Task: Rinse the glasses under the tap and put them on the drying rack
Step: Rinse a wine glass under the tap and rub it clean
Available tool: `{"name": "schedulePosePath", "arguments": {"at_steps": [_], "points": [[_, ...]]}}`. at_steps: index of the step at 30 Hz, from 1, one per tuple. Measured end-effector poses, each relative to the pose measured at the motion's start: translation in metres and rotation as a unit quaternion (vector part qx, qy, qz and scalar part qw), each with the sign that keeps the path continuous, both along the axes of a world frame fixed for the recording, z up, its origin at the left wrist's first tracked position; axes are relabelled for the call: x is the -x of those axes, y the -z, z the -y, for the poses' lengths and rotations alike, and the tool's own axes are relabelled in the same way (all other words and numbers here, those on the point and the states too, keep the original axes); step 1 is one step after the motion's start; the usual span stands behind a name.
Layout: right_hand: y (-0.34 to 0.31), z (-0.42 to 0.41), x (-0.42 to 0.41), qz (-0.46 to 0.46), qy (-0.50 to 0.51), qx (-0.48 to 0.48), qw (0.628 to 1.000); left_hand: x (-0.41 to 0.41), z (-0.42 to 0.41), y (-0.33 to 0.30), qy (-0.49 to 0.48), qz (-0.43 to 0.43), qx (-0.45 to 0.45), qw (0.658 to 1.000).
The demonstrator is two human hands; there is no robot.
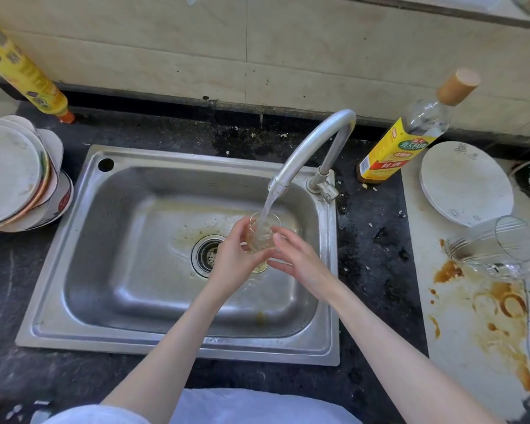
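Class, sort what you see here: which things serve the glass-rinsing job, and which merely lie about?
Job: small clear glass held by left hand and right hand; curved metal tap; steel sink; clear glasses lying right.

Lying about: stacked plates; yellow-labelled bottle; white plate.

Bottle label: "海天料酒"

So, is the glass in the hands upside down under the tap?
No, the glass stands mouth up, and water from the tap runs into it.
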State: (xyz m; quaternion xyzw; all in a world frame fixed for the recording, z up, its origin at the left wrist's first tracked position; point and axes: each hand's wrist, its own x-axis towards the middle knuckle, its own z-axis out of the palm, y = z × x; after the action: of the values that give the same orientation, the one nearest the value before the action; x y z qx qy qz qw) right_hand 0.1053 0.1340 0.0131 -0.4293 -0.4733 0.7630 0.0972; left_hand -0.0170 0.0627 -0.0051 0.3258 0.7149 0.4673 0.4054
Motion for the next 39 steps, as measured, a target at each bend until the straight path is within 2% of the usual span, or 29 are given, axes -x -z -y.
{"name": "schedulePosePath", "arguments": {"at_steps": [10, 13, 16, 19, 22, 25, 30, 34, 39], "points": [[0.001, -0.002, -0.008, -0.005, -0.020, -0.026, 0.999, -0.004, 0.003, 0.002, 0.006, 0.005, -0.037, 0.999], [0.000, -0.003, -0.008, 0.017, -0.022, -0.072, 0.997, -0.004, -0.001, 0.000, -0.014, 0.039, 0.009, 0.999], [0.001, -0.004, -0.003, 0.072, -0.023, -0.100, 0.992, -0.003, -0.004, -0.002, -0.007, 0.069, 0.097, 0.993], [0.004, -0.008, 0.004, 0.119, -0.008, -0.012, 0.993, 0.000, -0.002, -0.003, 0.033, 0.078, 0.161, 0.983], [0.001, -0.008, 0.013, 0.135, 0.010, 0.086, 0.987, 0.009, 0.004, -0.005, 0.073, 0.114, 0.167, 0.977], [0.002, -0.008, 0.024, 0.178, 0.030, 0.144, 0.973, 0.013, 0.010, -0.005, 0.068, 0.131, 0.177, 0.973], [0.006, -0.013, 0.036, 0.255, 0.000, 0.206, 0.945, 0.009, 0.017, 0.005, 0.004, 0.167, 0.213, 0.962], [0.004, -0.017, 0.036, 0.284, -0.055, 0.217, 0.933, 0.007, 0.023, 0.012, -0.002, 0.181, 0.227, 0.957], [0.008, -0.015, 0.035, 0.282, -0.057, 0.220, 0.932, 0.004, 0.025, 0.016, -0.067, 0.223, 0.228, 0.945]]}}
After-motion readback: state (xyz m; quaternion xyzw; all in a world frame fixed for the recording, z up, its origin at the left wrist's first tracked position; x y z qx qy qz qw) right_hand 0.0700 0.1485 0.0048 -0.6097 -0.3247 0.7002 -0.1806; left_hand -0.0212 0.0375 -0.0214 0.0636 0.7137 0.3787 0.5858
